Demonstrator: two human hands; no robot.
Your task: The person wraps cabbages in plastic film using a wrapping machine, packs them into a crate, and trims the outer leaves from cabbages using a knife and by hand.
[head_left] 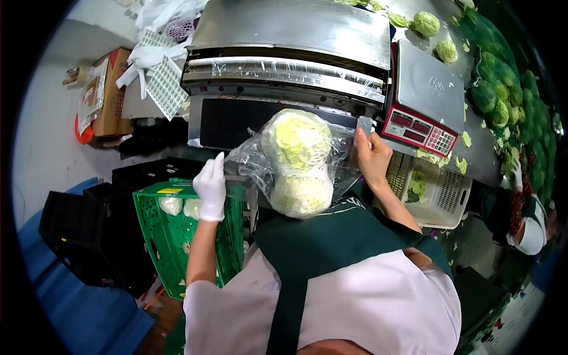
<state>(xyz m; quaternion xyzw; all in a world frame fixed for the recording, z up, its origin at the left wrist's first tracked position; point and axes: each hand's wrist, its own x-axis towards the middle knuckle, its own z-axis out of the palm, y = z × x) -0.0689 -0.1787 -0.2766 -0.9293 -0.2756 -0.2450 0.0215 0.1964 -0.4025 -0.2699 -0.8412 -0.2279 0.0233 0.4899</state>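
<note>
Two pale green cabbages, an upper one (299, 139) and a lower one (302, 192), lie against each other in front of my apron. Clear plastic film (245, 157) surrounds them and stretches out to both sides. My left hand (211, 188), in a white glove, is closed at the film's left side, fingers pinched together. My bare right hand (373, 157) is closed at the film's right side, thumb up. A small greyish piece (364, 125) shows by its thumb; I cannot make out what it is.
A wrapping machine (290, 35) stands ahead, with a red-framed scale (429, 89) to its right. A green crate (157, 236) is at left, a pale crate (447, 198) at right. Net bags of cabbages (497, 89) and a co-worker (526, 219) are far right.
</note>
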